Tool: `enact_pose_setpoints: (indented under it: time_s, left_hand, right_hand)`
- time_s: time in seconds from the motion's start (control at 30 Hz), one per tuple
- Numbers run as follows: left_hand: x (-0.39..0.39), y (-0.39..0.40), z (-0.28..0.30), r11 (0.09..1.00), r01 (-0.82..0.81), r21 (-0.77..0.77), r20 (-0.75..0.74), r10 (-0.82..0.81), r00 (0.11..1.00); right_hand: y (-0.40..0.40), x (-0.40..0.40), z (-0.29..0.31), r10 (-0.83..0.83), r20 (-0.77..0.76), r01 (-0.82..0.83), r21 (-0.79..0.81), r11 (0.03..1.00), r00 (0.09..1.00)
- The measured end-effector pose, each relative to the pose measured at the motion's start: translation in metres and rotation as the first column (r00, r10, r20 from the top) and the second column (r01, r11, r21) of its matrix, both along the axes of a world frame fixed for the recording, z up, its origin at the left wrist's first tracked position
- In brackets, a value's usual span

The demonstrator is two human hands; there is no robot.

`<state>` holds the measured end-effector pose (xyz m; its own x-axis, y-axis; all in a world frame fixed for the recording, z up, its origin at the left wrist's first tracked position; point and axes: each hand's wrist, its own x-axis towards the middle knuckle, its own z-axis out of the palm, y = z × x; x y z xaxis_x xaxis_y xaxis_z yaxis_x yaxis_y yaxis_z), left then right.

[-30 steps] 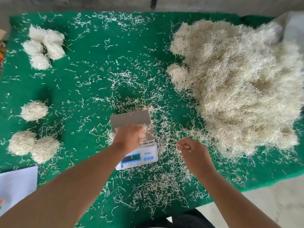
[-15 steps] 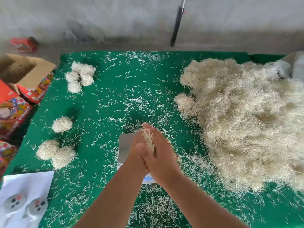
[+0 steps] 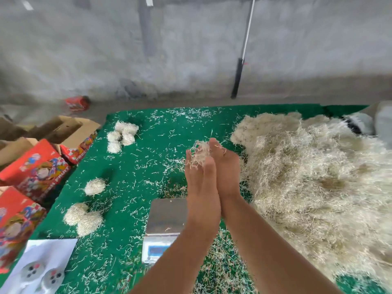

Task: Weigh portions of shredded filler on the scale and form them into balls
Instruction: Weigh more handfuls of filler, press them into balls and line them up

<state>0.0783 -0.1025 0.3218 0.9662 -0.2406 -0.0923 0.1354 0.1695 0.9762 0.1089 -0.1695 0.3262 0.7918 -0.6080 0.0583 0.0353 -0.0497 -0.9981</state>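
My left hand (image 3: 201,192) and my right hand (image 3: 228,172) are raised above the table, palms pressed together with straight fingers. A small tuft of pale shredded filler (image 3: 199,154) sticks out between the fingertips. Below them stands the digital scale (image 3: 165,217) with a bare steel platform; my left forearm covers part of its display. A big heap of loose filler (image 3: 318,181) covers the right side of the green mat (image 3: 131,166). Finished balls lie on the left: a far cluster (image 3: 122,134), a single ball (image 3: 94,186) and a near pair (image 3: 82,218).
Red printed cartons (image 3: 36,168) and open cardboard boxes (image 3: 63,128) stand off the mat's left edge. A white sheet with round grey items (image 3: 40,270) lies at the near left. Loose strands litter the mat. A rod (image 3: 241,66) leans on the grey wall behind.
My left hand lifted the portion off the scale, both hands came together around it and rose away from me. The camera tilted up, bringing wall and boxes into view.
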Motion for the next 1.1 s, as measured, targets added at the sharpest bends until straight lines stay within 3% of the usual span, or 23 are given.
enact_pose_setpoints:
  time_s: [0.07,0.17,0.23,0.3,0.43,0.5,0.53,0.63,0.67,0.77,0.93,1.03,1.1]
  left_hand:
    - [-0.008,-0.007,-0.003,0.975,-0.063,0.215,0.314,-0.008,0.950]
    - [-0.004,-0.006,-0.014,0.903,-0.180,0.390,0.573,-0.085,0.815]
    - [-0.003,-0.008,-0.017,0.820,-0.307,0.483,0.695,-0.146,0.704]
    - [-0.004,-0.012,-0.018,0.738,-0.409,0.537,0.752,-0.199,0.628]
    - [-0.002,-0.026,-0.007,0.760,-0.465,0.453,0.775,-0.078,0.628]
    - [0.006,-0.034,0.003,0.762,-0.487,0.427,0.760,-0.010,0.650]
    - [0.010,-0.039,0.009,0.784,-0.464,0.413,0.728,0.022,0.686]
    - [0.018,-0.046,0.024,0.912,-0.333,0.239,0.467,0.193,0.863]
    - [0.020,-0.044,0.030,0.942,-0.306,0.137,0.352,0.242,0.904]
    - [0.020,-0.040,0.041,0.964,-0.256,-0.069,0.174,0.264,0.948]
    - [-0.002,-0.051,0.029,0.973,-0.216,0.078,0.190,0.198,0.962]
    - [-0.009,-0.049,0.019,0.944,-0.208,0.257,0.392,0.095,0.915]
    - [-0.008,-0.046,0.015,0.895,-0.237,0.379,0.571,-0.025,0.820]
  right_hand:
    - [-0.017,-0.009,0.004,0.139,-0.038,-0.140,-0.005,0.990,0.989]
    - [-0.021,-0.023,0.013,0.309,-0.158,-0.243,0.339,0.909,0.938]
    - [-0.029,-0.032,0.011,0.395,-0.105,-0.267,0.578,0.771,0.913]
    - [-0.036,-0.046,0.011,0.437,0.009,-0.309,0.721,0.620,0.899]
    - [-0.046,-0.067,0.009,0.521,0.071,-0.357,0.804,0.475,0.851]
    - [-0.050,-0.070,0.012,0.494,0.044,-0.328,0.797,0.506,0.868]
    - [-0.052,-0.069,0.014,0.482,0.084,-0.320,0.842,0.434,0.872]
    - [-0.058,-0.072,0.006,0.405,0.086,-0.278,0.851,0.446,0.910]
    - [-0.058,-0.076,0.002,0.424,0.051,-0.301,0.780,0.549,0.904]
    - [-0.058,-0.082,-0.008,0.360,0.055,-0.246,0.824,0.511,0.931]
    - [-0.050,-0.084,0.006,0.321,0.149,-0.285,0.853,0.437,0.935]
    - [-0.040,-0.085,0.019,0.269,0.123,-0.242,0.847,0.473,0.955]
    - [-0.036,-0.086,0.020,0.275,0.095,-0.234,0.813,0.533,0.957]
